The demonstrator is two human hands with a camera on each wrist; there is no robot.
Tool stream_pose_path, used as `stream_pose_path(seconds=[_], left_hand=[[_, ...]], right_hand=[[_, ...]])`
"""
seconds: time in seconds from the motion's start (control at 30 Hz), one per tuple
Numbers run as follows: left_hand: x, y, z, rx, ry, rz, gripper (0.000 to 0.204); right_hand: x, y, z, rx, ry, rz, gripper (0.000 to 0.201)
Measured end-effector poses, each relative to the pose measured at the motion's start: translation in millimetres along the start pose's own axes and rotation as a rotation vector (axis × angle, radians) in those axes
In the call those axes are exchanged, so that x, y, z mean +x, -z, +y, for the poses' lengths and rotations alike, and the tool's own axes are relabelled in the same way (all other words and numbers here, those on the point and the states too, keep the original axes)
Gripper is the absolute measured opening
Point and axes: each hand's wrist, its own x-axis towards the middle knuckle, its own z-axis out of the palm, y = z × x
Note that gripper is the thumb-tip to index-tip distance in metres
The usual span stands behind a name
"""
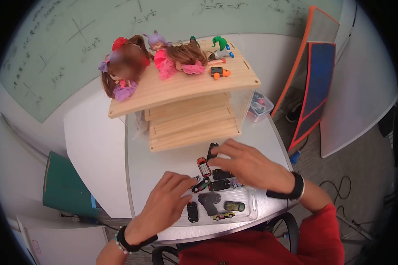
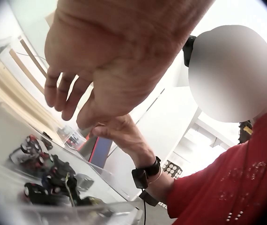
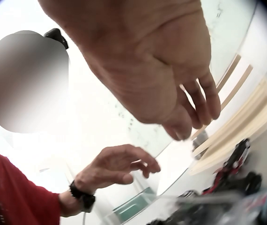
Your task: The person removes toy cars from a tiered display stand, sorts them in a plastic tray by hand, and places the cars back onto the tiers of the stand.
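Observation:
Several toy cars lie close together in and behind a clear tray (image 1: 253, 204). My right hand (image 1: 252, 165) hovers over the back cars, its fingertips near a black car (image 1: 212, 151) and a red car (image 1: 203, 167); contact cannot be told. My left hand (image 1: 166, 202) is at the left of the group, fingers loosely bent beside a dark car with coloured marks (image 1: 201, 185). In the left wrist view the left hand (image 2: 110, 61) hangs above the cars with nothing in it. The right hand (image 3: 157, 70) also shows relaxed, empty fingers in the right wrist view.
A wooden shelf unit (image 1: 185, 95) stands behind the cars, with dolls (image 1: 181, 59) and small figures on top. A grey gun-shaped toy (image 1: 210, 204), a black car (image 1: 193, 212) and a green car (image 1: 234, 206) lie nearer the front. A plastic box (image 1: 260, 107) is at the right.

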Motion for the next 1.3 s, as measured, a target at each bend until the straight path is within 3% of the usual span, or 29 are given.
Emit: stream_pose_path(seconds=[0.1,0.13,0.2,0.3,0.4,0.53,0.63,0.93,1.13,1.23,1.3], left_hand=[[23,-6,-27,0.044,0.041,-0.056,0.050],[29,-11,-35,0.060,0.082,-0.154,0.052],[38,-18,-50,0.116,0.113,-0.341,0.056],[51,-25,-61,0.134,0.121,-0.460,0.059],[56,-32,-70,0.114,0.067,-0.480,0.058],[60,-40,-71,0.122,0.055,-0.432,0.054],[60,-39,-70,0.118,0.080,-0.409,0.051],[61,-48,-66,0.145,-0.001,-0.278,0.052],[70,-61,-88,0.287,-0.053,-0.270,0.052],[74,-51,-93,0.161,-0.072,-0.254,0.047],[74,-30,-75,0.062,0.030,-0.179,0.037]], right_hand=[[20,-26,45,-0.074,0.039,-0.112,0.080],[25,-30,48,-0.071,0.051,-0.113,0.080],[32,-40,48,-0.017,0.050,-0.305,0.086],[32,-53,47,-0.040,0.107,-0.381,0.091],[33,-57,52,-0.018,0.102,-0.350,0.075],[34,-74,69,0.094,0.046,-0.245,0.049],[34,-69,69,0.140,0.057,-0.161,0.041],[23,-53,69,0.123,0.035,-0.188,0.057],[13,-51,70,0.012,0.031,-0.163,0.060],[11,-48,65,0.016,-0.035,-0.179,0.053],[9,-51,70,0.043,-0.039,-0.132,0.051]])
